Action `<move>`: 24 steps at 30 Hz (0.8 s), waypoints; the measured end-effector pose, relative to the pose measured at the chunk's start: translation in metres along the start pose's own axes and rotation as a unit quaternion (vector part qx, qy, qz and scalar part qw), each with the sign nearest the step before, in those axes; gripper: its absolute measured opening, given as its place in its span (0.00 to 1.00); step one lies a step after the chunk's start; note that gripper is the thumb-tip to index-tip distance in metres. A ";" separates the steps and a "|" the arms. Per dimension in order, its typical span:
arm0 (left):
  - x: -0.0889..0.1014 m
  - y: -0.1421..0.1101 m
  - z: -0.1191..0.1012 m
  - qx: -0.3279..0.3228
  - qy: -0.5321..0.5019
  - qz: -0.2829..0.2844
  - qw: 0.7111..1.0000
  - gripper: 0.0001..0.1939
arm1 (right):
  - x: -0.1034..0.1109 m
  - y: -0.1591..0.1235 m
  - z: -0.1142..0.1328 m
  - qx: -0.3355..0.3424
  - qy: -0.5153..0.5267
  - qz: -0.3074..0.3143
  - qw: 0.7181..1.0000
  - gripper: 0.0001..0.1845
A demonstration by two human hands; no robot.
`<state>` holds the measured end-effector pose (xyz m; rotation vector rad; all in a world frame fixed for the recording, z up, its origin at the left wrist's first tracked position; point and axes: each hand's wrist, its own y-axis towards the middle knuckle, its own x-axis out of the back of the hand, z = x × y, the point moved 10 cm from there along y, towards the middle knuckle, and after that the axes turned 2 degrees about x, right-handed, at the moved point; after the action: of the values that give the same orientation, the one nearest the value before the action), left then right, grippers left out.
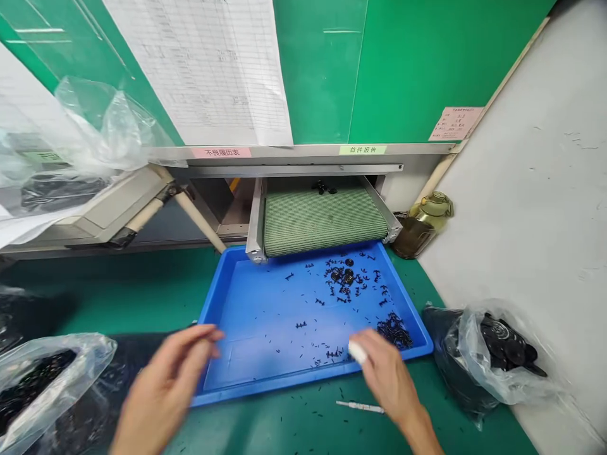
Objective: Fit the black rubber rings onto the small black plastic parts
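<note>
My left hand (164,382) hovers over the left front corner of the blue tray (310,380), slightly blurred. Its fingers are bent and a little apart from the thumb, with nothing visible between them. My right hand (386,373) is over the tray's front right edge, with a white cover (358,352) on one finger. Its fingertips are blurred and partly hidden, close to small black parts (334,354). More parts lie in a heap (394,330) at the tray's right corner. Round black pieces (348,277) lie among scattered bits toward the back.
A green conveyor belt (325,218) ends above the tray's back edge, carrying a few black pieces (323,188). Open plastic bags of black parts stand at right (505,354) and left (52,373). A white pen-like stick (360,407) lies in front; a bottle (422,224) stands behind right.
</note>
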<state>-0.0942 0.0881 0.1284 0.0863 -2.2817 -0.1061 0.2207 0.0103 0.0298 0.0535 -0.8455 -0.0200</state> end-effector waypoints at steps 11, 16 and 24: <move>-0.202 -0.059 -0.047 0.014 -0.224 0.334 0.915 0.14 | 0.010 0.215 -0.125 -0.146 -0.029 -0.042 0.988 0.13; -0.216 -0.042 -0.027 0.082 -0.318 0.347 0.878 0.14 | 0.006 0.197 -0.129 -0.162 0.073 -0.048 0.983 0.18; -0.249 -0.008 -0.035 0.196 -0.487 0.279 0.804 0.19 | -0.028 0.118 -0.060 -0.162 0.335 -0.040 0.928 0.12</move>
<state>0.0947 0.1023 -0.0366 -0.5564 -3.1987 0.8181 0.2467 0.1311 -0.0237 -0.2087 -0.1465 -0.2064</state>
